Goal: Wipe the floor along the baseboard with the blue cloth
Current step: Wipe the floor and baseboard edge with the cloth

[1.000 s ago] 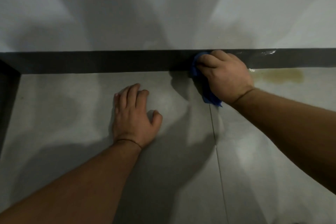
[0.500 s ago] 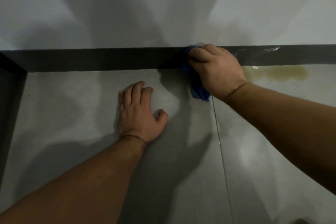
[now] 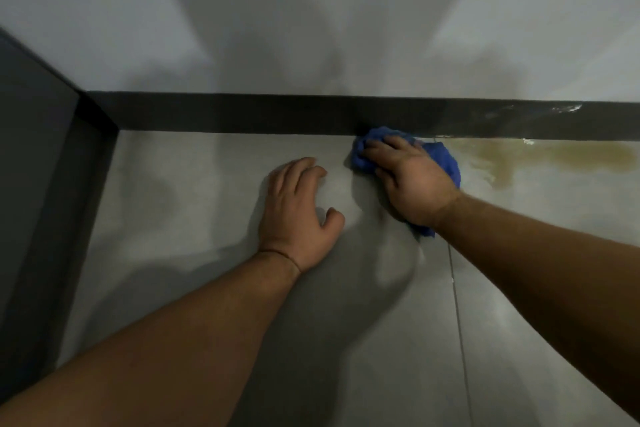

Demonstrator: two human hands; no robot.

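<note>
My right hand (image 3: 410,180) presses a crumpled blue cloth (image 3: 445,158) onto the grey tiled floor (image 3: 207,191), right at the foot of the dark baseboard (image 3: 242,113). The cloth shows on both sides of the hand and behind the wrist. My left hand (image 3: 298,215) lies flat on the floor just left of the cloth, fingers spread, holding nothing. A brownish wet stain (image 3: 568,158) spreads on the floor along the baseboard to the right of the cloth.
A white wall (image 3: 311,10) rises above the baseboard. At the left a dark vertical panel (image 3: 31,166) meets the baseboard in a corner. A tile joint (image 3: 457,305) runs toward me under my right forearm. Smears mark the baseboard at the right (image 3: 561,111).
My right hand came down off the baseboard face onto the floor with the cloth, flattening it. The view shifted, showing more of the left corner. My left hand stayed planted.
</note>
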